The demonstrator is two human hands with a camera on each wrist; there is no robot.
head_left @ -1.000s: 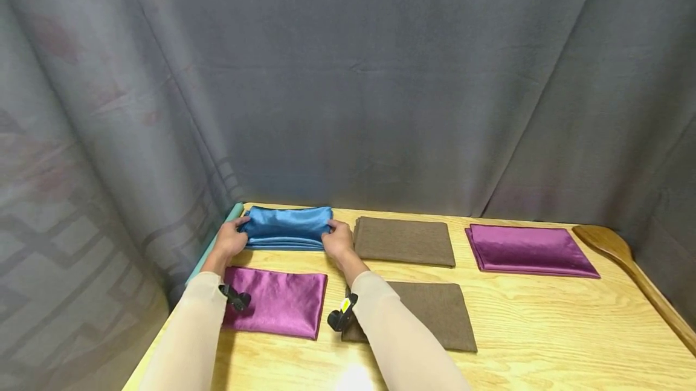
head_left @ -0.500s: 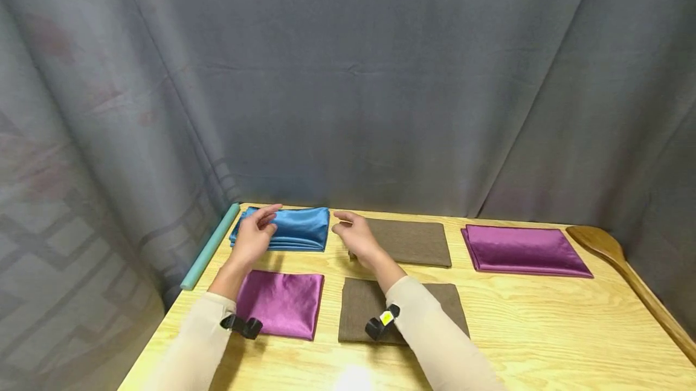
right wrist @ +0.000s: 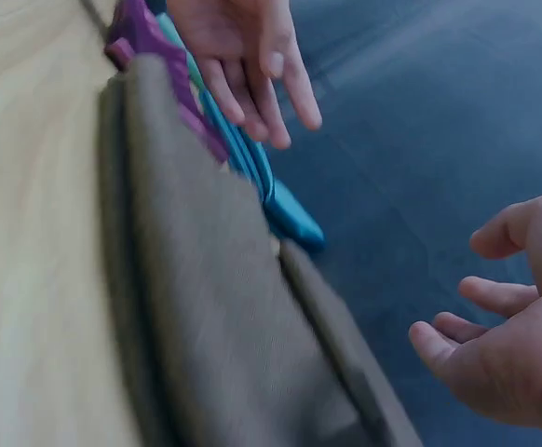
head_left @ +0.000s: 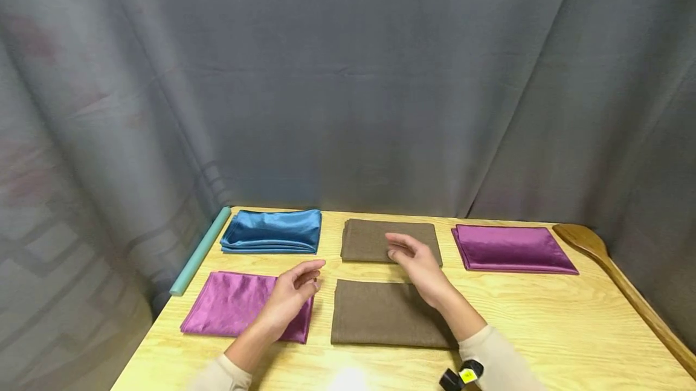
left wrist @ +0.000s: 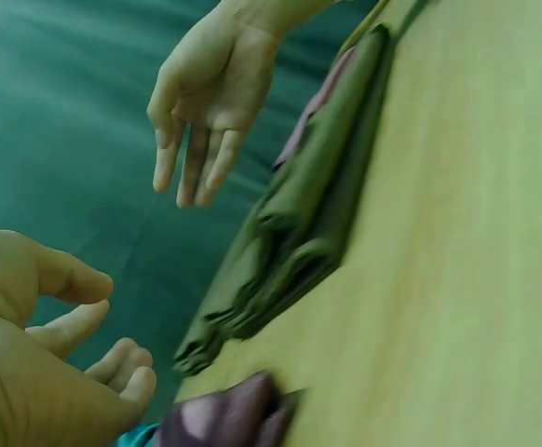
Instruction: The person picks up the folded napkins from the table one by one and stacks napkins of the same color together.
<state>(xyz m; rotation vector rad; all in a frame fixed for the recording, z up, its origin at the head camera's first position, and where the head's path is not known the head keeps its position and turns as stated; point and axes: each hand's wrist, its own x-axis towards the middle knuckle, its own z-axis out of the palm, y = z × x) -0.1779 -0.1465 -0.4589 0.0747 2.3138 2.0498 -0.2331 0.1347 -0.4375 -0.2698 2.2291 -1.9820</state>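
Observation:
My left hand (head_left: pixel 290 294) hovers over the right part of the front purple folded cloth (head_left: pixel 231 303), its fingers loosely bent around nothing. Above the gap between two brown cloths is my right hand (head_left: pixel 424 270), also holding nothing. The front brown folded cloth (head_left: pixel 380 315) lies below it, the back brown folded cloth (head_left: pixel 364 240) just beyond its fingertips. At the back left a shiny blue folded cloth (head_left: pixel 272 231) lies flat, with neither hand on it. In the left wrist view, the brown cloth's folded layers (left wrist: pixel 318 186) show from the side.
Another purple folded cloth (head_left: pixel 513 249) lies at the back right. Beside it, a long wooden spoon (head_left: pixel 614 267) runs along the table's right edge. A teal rod (head_left: pixel 201 252) lies along the left edge. Grey curtains (head_left: pixel 348 89) hang behind the wooden table (head_left: pixel 544 330).
Both hands have let go of the blue folded cloth and lifted off it. They have moved right and back toward the person. The blue cloth stays at the back left.

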